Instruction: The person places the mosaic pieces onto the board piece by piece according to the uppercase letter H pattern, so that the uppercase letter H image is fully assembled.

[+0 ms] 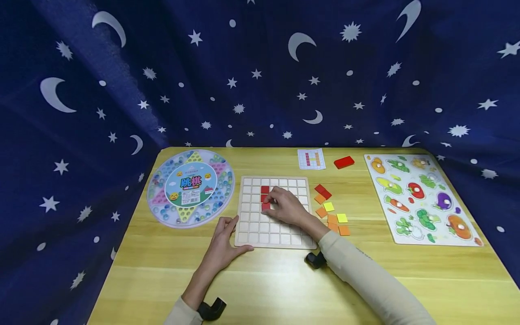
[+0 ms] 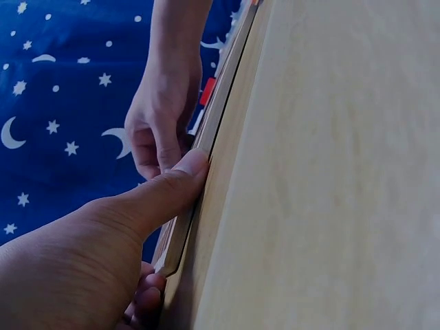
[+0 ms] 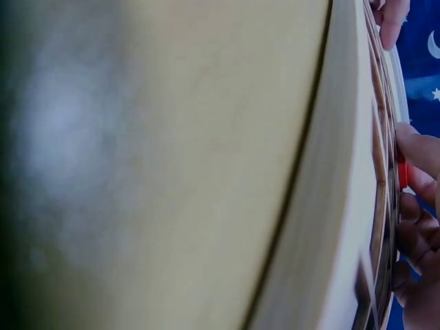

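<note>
A square wooden grid board (image 1: 276,246) lies on the table, with red square tiles (image 1: 265,189) in a column at its upper middle. At its lower left corner my left hand (image 1: 221,247) holds the board, thumb (image 2: 190,163) against the front edge and fingers along the left side. Over the grid, my right hand (image 1: 287,207) pinches a red tile (image 3: 403,173) between thumb and fingertips, at the low end of the red column. Part of the grid is hidden under this hand. Loose orange tiles (image 1: 344,230), yellow tiles (image 1: 342,218) and red tiles (image 1: 323,191) lie right of the board.
Behind the board lie a printed pattern card (image 1: 311,159) and a red block (image 1: 344,162). A round Chinese checkers set (image 1: 191,187) is on the left. On the right lies a vegetable puzzle board (image 1: 424,198). A starry blue curtain (image 1: 260,90) hangs behind the table.
</note>
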{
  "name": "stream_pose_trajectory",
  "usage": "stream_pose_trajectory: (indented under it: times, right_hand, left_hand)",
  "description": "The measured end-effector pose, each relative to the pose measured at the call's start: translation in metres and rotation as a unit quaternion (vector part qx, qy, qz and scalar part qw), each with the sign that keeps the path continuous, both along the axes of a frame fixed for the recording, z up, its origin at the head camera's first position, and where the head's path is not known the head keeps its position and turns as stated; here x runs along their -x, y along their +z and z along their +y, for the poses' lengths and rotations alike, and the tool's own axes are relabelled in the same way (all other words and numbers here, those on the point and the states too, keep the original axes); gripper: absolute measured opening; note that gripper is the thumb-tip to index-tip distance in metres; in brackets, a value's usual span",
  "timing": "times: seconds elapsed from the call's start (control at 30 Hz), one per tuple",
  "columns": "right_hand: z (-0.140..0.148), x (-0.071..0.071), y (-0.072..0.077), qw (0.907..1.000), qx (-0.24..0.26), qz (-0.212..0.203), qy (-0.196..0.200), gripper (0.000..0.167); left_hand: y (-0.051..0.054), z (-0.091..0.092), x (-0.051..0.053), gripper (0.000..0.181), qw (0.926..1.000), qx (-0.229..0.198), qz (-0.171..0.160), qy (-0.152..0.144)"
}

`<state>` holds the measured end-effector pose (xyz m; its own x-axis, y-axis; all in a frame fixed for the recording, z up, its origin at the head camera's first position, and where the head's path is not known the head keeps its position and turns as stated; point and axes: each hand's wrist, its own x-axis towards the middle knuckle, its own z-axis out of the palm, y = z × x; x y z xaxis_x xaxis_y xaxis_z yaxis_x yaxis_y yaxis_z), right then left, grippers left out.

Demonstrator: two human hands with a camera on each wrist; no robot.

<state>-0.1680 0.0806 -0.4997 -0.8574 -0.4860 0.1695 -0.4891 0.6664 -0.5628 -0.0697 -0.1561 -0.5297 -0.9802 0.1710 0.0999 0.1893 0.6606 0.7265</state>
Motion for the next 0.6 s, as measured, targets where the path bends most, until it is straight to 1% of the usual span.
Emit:
stream_pose_trajectory:
  times: [0.4,0.6]
  right_hand:
    - [-0.0023,0.0006,-0.0066,0.9997,0.004,0.023,-0.007,0.026]
    - [-0.0025,0.0009,-0.0057,0.9997,-0.009,0.021,-0.008,0.026]
  left_hand:
    - [0.0008,-0.0009,-0.0012,0.098,1.0000,0.004,-0.008,0.001]
    - [-0.0014,-0.0001,-0.0001,0.098,1.0000,0.008,-0.002,0.000]
